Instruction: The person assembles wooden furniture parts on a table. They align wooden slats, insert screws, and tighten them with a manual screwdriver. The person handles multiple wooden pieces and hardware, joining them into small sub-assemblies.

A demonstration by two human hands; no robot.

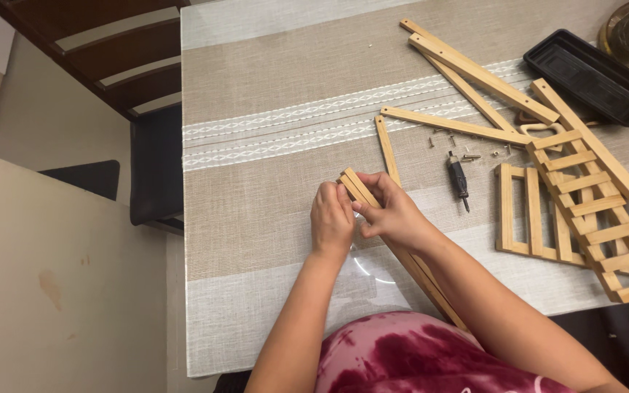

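While the left hand [331, 218] steadies them, the right hand [391, 211] pinches the wooden slats [357, 188].

Screwdriver [459, 180] right of hands; slatted frames [584, 211] farther right; tray [592, 75] behind, perhaps touching.

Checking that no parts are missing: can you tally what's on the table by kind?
Loose wooden slats: 5, counting the one by the left hand and right hand
Slatted wooden panels: 2
Screwdriver: 1
Black tray: 1
Small screws: several, too small to count
Total: 9, screws aside
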